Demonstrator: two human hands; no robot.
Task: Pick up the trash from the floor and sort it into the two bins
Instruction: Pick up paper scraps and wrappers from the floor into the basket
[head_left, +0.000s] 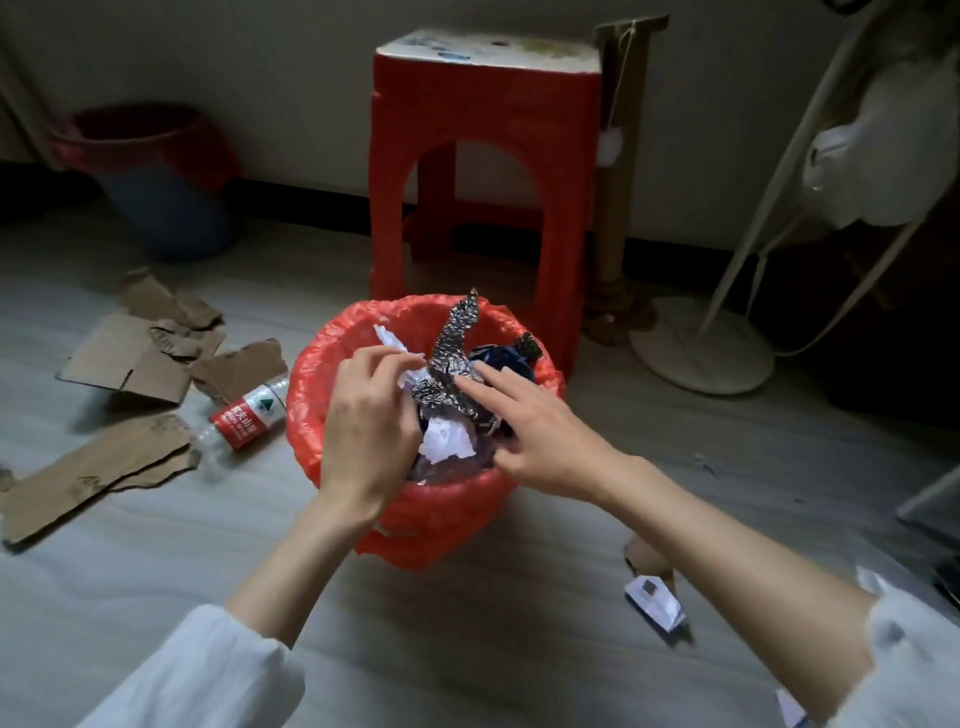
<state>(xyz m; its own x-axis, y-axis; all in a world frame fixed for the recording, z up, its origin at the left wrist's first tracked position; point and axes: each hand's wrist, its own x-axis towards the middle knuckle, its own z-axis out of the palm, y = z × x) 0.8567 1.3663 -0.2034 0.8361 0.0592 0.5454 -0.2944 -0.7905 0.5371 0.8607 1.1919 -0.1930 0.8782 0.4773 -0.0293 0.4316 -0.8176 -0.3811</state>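
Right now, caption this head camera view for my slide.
Both hands, left hand and right hand, push crumpled foil into the red-lined bin; cardboard litters the floor.

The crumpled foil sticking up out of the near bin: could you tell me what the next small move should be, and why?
Probably press the crumpled foil down. It stands above the rim of the red-lined bin, the right hand has straight fingers on it, and the left hand pinches white paper beside it.

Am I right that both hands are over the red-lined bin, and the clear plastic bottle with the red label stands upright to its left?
Not quite: in the head view the clear plastic bottle with the red label lies on its side on the floor. Both the left hand and right hand are indeed over the red-lined bin, the bottle to its left.
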